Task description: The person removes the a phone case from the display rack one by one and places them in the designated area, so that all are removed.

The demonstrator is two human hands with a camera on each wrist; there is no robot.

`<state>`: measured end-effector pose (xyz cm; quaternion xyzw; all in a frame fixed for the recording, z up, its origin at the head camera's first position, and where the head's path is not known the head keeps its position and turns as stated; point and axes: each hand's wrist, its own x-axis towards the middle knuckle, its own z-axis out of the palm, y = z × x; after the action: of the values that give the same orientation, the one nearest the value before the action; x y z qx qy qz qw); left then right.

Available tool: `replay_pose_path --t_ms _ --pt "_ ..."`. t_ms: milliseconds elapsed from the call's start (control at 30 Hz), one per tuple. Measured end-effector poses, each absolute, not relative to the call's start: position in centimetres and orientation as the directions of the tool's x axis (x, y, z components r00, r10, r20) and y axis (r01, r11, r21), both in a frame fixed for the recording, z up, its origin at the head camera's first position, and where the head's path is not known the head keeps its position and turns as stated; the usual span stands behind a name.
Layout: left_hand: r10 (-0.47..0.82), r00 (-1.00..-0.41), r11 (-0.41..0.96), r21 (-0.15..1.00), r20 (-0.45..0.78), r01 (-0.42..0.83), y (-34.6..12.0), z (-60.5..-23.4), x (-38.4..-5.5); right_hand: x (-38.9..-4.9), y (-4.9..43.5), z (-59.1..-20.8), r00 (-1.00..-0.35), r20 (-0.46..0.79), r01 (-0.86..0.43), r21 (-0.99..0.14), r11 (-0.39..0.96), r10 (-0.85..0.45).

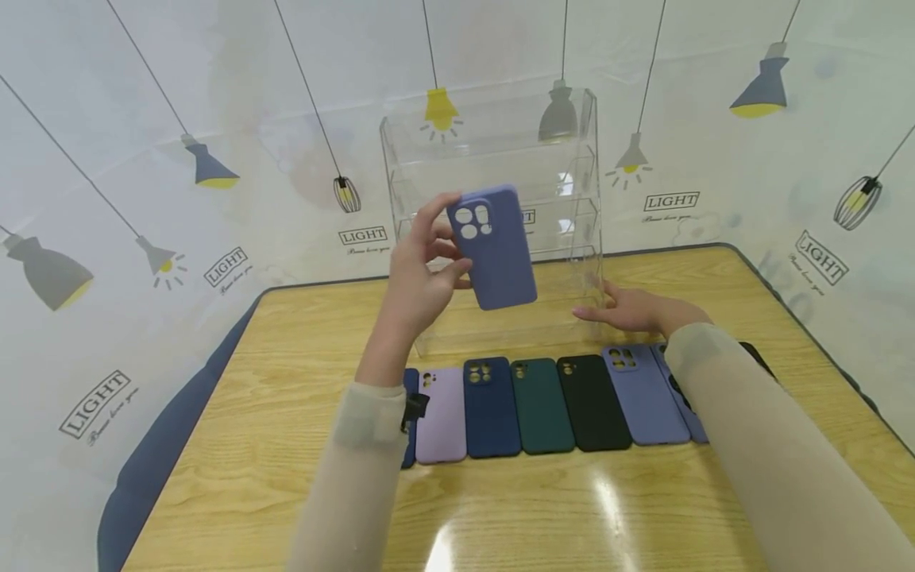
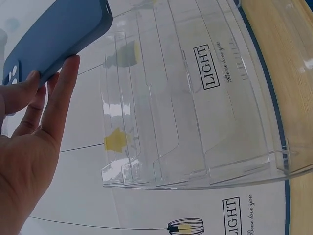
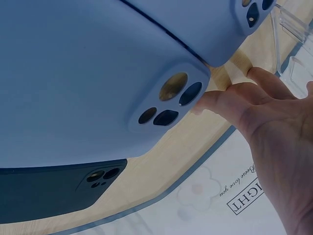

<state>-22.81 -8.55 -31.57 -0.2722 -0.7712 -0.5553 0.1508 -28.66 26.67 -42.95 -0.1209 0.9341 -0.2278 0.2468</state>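
In the head view my left hand (image 1: pixel 423 274) pinches a lavender phone case (image 1: pixel 502 258) by its left edge. The case is raised upright before a clear acrylic tiered rack (image 1: pixel 592 226), its camera cutouts at the top left. In the left wrist view, thumb and fingers grip the case (image 2: pixel 58 36) along its edge. Low by the rack's right side is my right hand (image 1: pixel 636 308), fingers extended and holding nothing. The right wrist view shows that hand (image 3: pixel 274 112) over the wooden table, fingertips close to the camera end of a lavender case (image 3: pixel 98 88).
A row of phone cases lies before the rack: lilac (image 1: pixel 441 421), navy (image 1: pixel 493 417), green (image 1: pixel 545 413), black (image 1: pixel 595 409), lavender (image 1: pixel 646 401) and others partly hidden by my sleeves. The wooden table (image 1: pixel 500 516) meets a lamp-printed backdrop (image 1: pixel 286 183) behind the rack.
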Motion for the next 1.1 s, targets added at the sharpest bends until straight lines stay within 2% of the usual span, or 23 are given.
replay_pose_path --t_ms 233,633,900,1100 --pt "0.259 -0.846 0.216 0.825 0.467 0.522 -8.5 -32.0 -21.9 -28.5 26.7 -43.0 -0.854 -0.394 -0.125 -0.479 0.869 -0.340" --pt "0.190 -0.899 0.133 0.896 0.396 0.423 -9.1 -33.4 -20.2 -28.5 26.5 -42.9 -0.856 -0.396 -0.122 -0.471 0.874 -0.333" --pt "0.165 -0.918 0.091 0.921 0.361 0.379 -9.8 -34.6 -19.1 -28.4 26.5 -42.9 -0.858 -0.395 -0.115 -0.474 0.873 -0.328" --pt "0.145 -0.929 0.108 0.928 0.339 0.356 -10.1 -35.3 -18.7 -28.5 26.6 -43.0 -0.864 -0.388 -0.115 -0.470 0.875 -0.322"
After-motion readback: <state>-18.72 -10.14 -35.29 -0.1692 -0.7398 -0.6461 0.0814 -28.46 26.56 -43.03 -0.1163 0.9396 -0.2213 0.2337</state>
